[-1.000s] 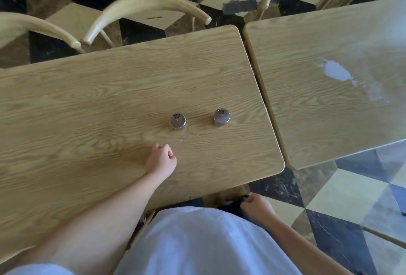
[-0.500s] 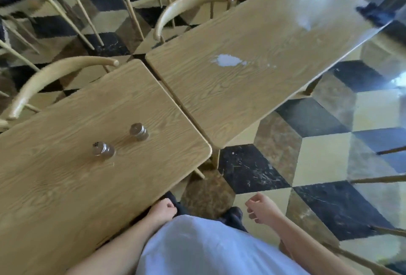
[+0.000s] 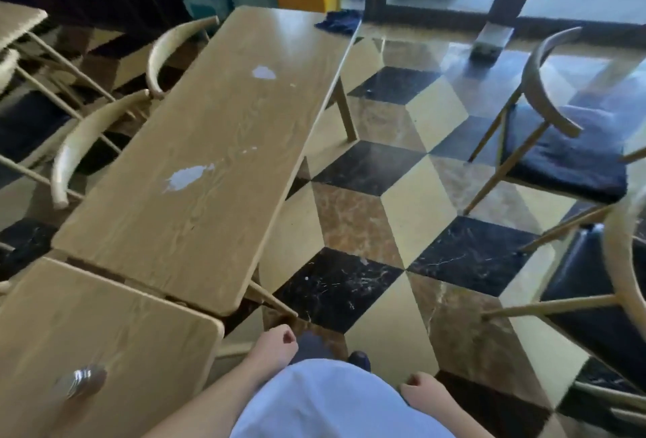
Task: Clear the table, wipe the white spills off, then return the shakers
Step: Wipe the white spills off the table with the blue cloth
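Both hands are hanging empty below the worktop edges: the left hand (image 3: 272, 345) is curled loosely with nothing pinched in it, and the right hand (image 3: 421, 390) is likewise closed in a loose fist on nothing.

One shaker (image 3: 81, 381) is standing, blurred, on the near worktop (image 3: 105, 325) at about 8 o'clock from the person; a second shaker is not appearing in view.

The long worktop (image 3: 195, 228) is lying ahead toward 11 o'clock, carrying a larger white spill (image 3: 187, 177) near its middle, small flecks just beyond it, and a second spill (image 3: 264, 72) farther off. A dark cloth (image 3: 337, 24) is resting at the far corner, around 12 o'clock.

Risks, as judged:
- The cloth is sitting well apart from the hands, and reaching over the wet patches could be dragging a forearm through them.
- Wiping outward could be pushing residue off the edge onto the polished floor (image 3: 402, 193).
- The chairs (image 3: 545, 112) at 2 o'clock are narrowing the walkway.
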`<state>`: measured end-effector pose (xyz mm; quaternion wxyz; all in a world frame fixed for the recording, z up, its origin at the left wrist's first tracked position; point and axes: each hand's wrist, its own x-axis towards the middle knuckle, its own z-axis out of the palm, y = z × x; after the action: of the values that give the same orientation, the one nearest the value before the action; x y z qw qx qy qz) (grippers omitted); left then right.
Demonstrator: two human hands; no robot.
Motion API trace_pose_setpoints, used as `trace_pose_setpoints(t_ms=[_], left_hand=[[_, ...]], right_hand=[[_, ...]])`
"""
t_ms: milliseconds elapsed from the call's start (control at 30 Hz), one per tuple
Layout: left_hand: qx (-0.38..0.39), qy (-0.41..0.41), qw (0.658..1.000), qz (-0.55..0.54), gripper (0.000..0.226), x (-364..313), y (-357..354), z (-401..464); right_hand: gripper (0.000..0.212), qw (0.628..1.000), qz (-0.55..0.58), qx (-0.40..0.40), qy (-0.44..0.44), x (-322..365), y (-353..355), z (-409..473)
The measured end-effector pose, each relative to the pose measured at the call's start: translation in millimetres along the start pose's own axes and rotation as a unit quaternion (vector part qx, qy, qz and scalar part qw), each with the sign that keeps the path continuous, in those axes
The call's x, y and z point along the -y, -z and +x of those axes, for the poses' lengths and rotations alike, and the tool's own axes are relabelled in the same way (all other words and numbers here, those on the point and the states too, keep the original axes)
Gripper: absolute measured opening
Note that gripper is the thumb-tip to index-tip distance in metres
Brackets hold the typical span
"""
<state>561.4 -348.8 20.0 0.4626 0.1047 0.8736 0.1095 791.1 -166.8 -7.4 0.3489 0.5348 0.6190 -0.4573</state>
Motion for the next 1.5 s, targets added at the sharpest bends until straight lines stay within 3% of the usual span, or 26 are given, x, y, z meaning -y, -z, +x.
trace_pose_setpoints(t_ms=[400,533,667,800,1000,1267,1500], left_hand=[[0.068,-0.082,0.990,0.096,0.013,-136.3,23.1,99.2],[0.105,-0.087,0.987,0.082,0.012,-179.3,55.8,156.1],[0.110,-0.069,0.990,0.053,0.013,-210.2,90.9,207.7],[0.113,-0.062,0.991,0.018,0.015,-243.1,126.5,247.6],[0.096,-0.030,0.995,-0.022,0.014,-262.9,166.8,284.5],[0.133,0.077,0.986,-0.067,0.013,-258.1,189.1,315.9],[0.103,0.137,0.975,-0.139,0.007,-304.1,208.9,375.0]], right_hand=[[0.014,0.985,0.144,-0.017,-0.094,-4.0,70.8,36.1],[0.013,0.979,0.159,-0.035,-0.120,29.7,118.8,51.1],[0.027,0.981,0.139,-0.051,-0.127,82.9,177.9,64.7],[0.016,0.979,0.139,-0.085,-0.125,145.8,235.5,91.7],[0.013,0.982,0.137,-0.125,-0.017,248.7,298.6,125.9],[0.010,0.994,0.075,-0.066,0.043,329.5,355.5,182.6],[0.013,0.991,0.098,-0.032,0.084,420.5,468.8,271.7]])
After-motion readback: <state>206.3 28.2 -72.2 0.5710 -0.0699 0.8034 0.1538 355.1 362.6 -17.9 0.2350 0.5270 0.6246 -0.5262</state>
